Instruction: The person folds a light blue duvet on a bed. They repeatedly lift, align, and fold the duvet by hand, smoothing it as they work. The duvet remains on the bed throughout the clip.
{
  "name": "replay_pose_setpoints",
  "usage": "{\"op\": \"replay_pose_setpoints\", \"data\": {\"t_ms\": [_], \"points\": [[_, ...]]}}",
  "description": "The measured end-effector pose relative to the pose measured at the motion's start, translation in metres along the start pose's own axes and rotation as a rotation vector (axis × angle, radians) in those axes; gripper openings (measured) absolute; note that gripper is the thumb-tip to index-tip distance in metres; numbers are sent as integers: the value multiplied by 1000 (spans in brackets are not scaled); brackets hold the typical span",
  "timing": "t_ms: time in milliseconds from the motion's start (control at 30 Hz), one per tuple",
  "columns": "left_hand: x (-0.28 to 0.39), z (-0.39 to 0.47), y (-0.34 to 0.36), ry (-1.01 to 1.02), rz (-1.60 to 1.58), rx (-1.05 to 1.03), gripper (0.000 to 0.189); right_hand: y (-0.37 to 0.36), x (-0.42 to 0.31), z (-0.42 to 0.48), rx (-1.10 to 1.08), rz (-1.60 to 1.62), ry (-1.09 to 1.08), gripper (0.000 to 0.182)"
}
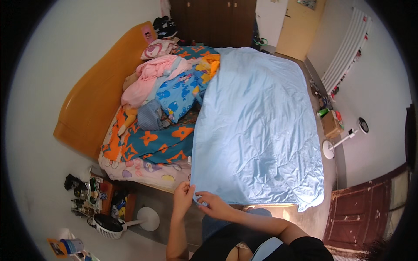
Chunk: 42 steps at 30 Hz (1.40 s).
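A light blue quilt (254, 130) lies spread over the right half of a bed, wrinkled most at its lower right. At the quilt's near left corner, my left hand (183, 197) pinches the edge between thumb and fingers. My right hand (210, 204) is just to the right, its fingers on the small folded corner. Left of the quilt are a teal blanket with orange flower shapes (150, 138), a blue patterned pillow (178, 94), a pink cloth (156, 70) and a patterned bed sheet (140, 171).
An orange headboard (94, 88) stands at the left. A white fan (109, 225) and a cluttered nightstand (107, 195) are at the lower left. On the right are another white fan (339, 142), a cardboard box (331, 125) and a dark red door (359, 208).
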<state>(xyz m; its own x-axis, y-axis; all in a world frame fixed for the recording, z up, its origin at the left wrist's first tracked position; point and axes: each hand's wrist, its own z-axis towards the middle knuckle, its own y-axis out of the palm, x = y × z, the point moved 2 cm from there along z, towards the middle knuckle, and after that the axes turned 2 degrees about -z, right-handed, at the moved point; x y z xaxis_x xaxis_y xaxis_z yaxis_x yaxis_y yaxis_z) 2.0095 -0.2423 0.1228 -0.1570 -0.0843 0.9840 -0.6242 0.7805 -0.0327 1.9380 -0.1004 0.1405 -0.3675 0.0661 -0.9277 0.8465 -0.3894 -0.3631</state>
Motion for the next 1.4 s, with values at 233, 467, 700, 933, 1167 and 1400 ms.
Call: {"op": "replay_pose_setpoints", "data": {"t_ms": [233,467,700,933,1167,1400], "points": [[-3,13,70,37,90,-171,12,-40,14,-37,159,74,168,15],[-3,-1,155,127,243,-271,17,-87,35,-100,336,91,148,16],[15,-43,255,202,362,-304,18,-143,55,-182,431,224,191,14],[16,-82,357,269,404,-319,18,-200,84,-269,536,323,237,11],[16,-107,463,346,426,-364,22,-256,112,-346,699,428,318,9],[11,-111,532,351,507,-504,20,-292,130,-388,864,550,346,7]]}}
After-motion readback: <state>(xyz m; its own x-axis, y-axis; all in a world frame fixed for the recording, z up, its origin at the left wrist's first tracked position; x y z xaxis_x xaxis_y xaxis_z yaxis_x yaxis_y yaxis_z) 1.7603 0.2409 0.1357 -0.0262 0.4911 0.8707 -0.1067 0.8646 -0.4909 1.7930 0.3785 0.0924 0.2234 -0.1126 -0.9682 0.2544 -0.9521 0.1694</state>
